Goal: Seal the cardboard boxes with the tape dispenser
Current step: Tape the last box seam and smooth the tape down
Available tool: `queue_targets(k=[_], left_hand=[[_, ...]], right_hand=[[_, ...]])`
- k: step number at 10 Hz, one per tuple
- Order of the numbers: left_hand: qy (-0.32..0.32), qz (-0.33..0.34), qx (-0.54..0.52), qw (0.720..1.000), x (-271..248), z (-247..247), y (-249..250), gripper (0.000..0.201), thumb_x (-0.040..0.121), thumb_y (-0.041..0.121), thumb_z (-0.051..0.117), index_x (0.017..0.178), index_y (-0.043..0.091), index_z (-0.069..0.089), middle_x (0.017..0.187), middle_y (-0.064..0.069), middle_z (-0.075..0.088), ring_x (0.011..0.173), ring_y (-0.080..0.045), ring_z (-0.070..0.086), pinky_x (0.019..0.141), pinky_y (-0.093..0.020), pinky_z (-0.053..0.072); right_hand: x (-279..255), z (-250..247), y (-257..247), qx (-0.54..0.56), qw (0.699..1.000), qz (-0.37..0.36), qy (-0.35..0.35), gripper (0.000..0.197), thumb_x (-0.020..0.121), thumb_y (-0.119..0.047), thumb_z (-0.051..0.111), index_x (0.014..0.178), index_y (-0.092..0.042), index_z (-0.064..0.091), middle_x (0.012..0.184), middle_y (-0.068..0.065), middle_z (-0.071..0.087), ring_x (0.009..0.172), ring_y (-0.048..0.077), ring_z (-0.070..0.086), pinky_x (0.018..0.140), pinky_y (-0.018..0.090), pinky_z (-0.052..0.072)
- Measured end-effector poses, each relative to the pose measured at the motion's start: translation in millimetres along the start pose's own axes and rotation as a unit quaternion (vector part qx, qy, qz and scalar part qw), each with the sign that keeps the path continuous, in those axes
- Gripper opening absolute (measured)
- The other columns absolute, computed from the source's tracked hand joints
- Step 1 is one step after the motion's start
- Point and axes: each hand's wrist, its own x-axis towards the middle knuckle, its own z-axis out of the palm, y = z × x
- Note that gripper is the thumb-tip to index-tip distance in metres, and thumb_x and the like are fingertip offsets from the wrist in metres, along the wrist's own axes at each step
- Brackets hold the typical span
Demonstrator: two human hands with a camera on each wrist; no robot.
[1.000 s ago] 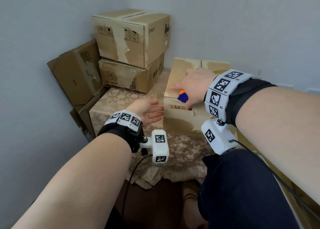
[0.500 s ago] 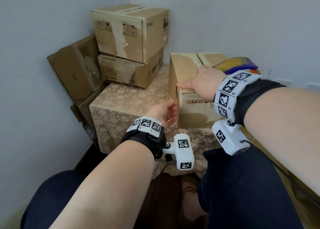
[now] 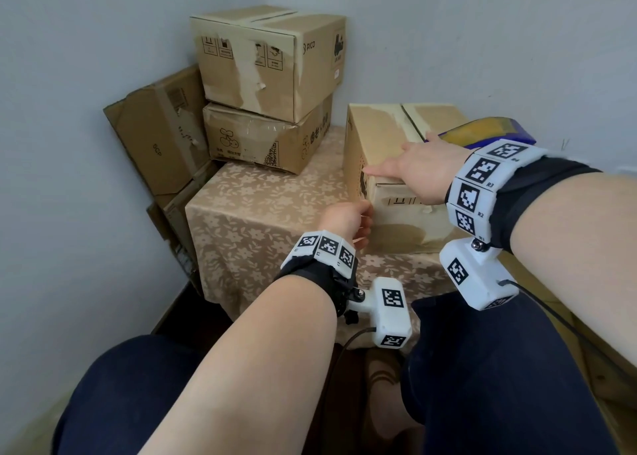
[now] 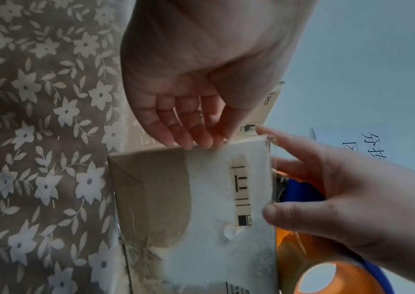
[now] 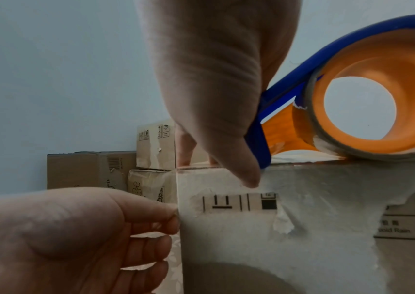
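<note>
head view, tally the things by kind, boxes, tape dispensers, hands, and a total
cardboard boxes: 4, namely the near box, the PICO box, the cherry box and the leaning box
tape dispenser: 1
hands: 2, left hand, right hand
total: 7

I sit facing a corner where 2 pale blue-grey walls [image 3: 103, 41] meet. In front of my knees stands a low table under a beige floral tablecloth [image 3: 262, 220]. Dark floor [image 3: 193, 310] shows beneath its left edge.

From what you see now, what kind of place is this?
Probably a room corner used for packing or storage: stacked cardboard boxes against bare walls, a small table with a floral cloth, and a tape dispenser.
</note>
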Motion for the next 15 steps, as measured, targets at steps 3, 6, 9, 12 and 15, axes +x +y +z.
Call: queue_targets(k=[3,6,9,12,15], left_hand=[[-0.027,-0.017,0.016,0.999,3.6,-1.6,1.2,0.028,0.094,0.024,0.052,0.067,0.016,0.056,0.065,0.002,0.053,0.061,-0.014,0.050,0.060,-0.026,0.043],[0.016,0.035,0.093,0.995,11.2,-16.9,14.3,0.020,0.096,0.016,0.051,0.106,0.004,0.062,0.106,-0.009,0.064,0.093,-0.021,0.060,0.089,-0.034,0.050],[-0.246,0.033,-0.022,0.968,-17.5,-11.8,37.6,0.077,0.096,0.060,0.006,0.149,0.007,0.024,0.153,-0.005,0.030,0.141,-0.016,0.027,0.103,-0.035,0.024],[-0.279,0.019,0.051,0.959,-17.0,-8.3,24.4,0.083,0.090,0.068,-0.005,0.148,0.018,0.028,0.152,0.001,0.034,0.120,-0.006,0.042,0.088,-0.024,0.035],[-0.266,-0.045,0.157,0.950,-3.9,-14.7,22.4,0.100,0.079,0.080,-0.007,0.152,0.014,0.011,0.159,-0.004,0.009,0.147,-0.020,0.001,0.116,-0.050,-0.002]], right_hand=[[-1.3,-0.4,-1.6,0.019,1.000,0.016,0.003,0.092,0.090,0.000,0.053,0.151,-0.041,-0.002,0.151,0.010,0.035,0.144,0.028,0.023,0.117,0.053,0.007],[4.3,3.9,0.0,0.012,1.000,0.015,0.017,0.097,0.088,0.000,0.056,0.150,-0.044,-0.004,0.147,0.008,0.043,0.141,0.027,0.030,0.117,0.053,0.010],[1.4,0.3,-0.7,0.022,0.999,0.018,0.021,0.064,0.100,-0.020,0.038,0.152,-0.032,0.004,0.138,0.013,0.049,0.135,0.030,0.038,0.117,0.049,0.013],[5.0,14.7,3.5,0.058,0.992,-0.001,0.114,0.050,0.097,-0.024,0.048,0.146,-0.024,0.036,0.128,0.012,0.056,0.123,0.033,0.047,0.106,0.049,0.027],[5.8,24.0,5.9,0.059,0.986,0.000,0.155,0.049,0.093,-0.022,0.054,0.141,-0.026,0.044,0.129,0.011,0.057,0.122,0.036,0.046,0.104,0.053,0.026]])
